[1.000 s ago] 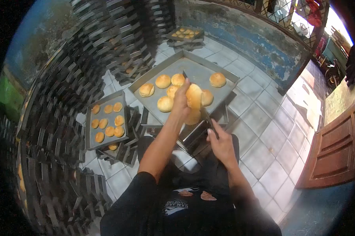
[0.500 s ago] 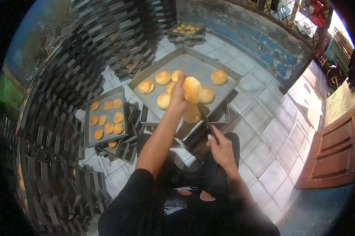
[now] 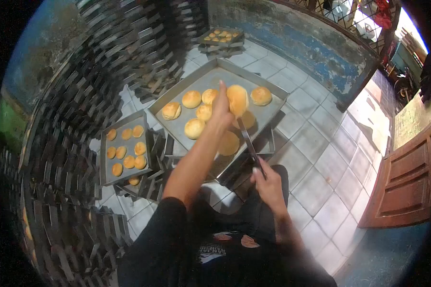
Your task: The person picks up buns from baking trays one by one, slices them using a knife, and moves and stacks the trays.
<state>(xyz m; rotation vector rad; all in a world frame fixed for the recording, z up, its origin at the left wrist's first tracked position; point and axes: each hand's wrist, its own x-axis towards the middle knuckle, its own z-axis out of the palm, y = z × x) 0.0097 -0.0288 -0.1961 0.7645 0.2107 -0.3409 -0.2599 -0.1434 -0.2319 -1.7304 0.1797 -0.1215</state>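
My left hand [image 3: 222, 108] is closed on a golden bun [image 3: 237, 100], held above a large metal tray [image 3: 165, 98]. My right hand [image 3: 268, 184] grips the dark handle of a knife [image 3: 247, 141], whose blade reaches up to the underside of the held bun. Several round buns lie in the tray left of my left hand, among them a browned bun [image 3: 171, 111] and a paler bun [image 3: 194, 128]. One bun [image 3: 261, 95] rests near the tray's right side. Another bun [image 3: 228, 143] lies in shade at the near corner, left of the blade.
A smaller tray of buns [image 3: 102, 158] tops a stack at the left. Tall stacks of dark trays [image 3: 67, 191] line the left side. Another tray of buns [image 3: 204, 40] stands at the back by the wall. White floor tiles [image 3: 316, 177] and a wooden door [image 3: 402, 184] are at the right.
The held bun and my left hand have shifted slightly up, away from the knife handle. More of the blade shows beneath the bun. The whole view has shifted a little.
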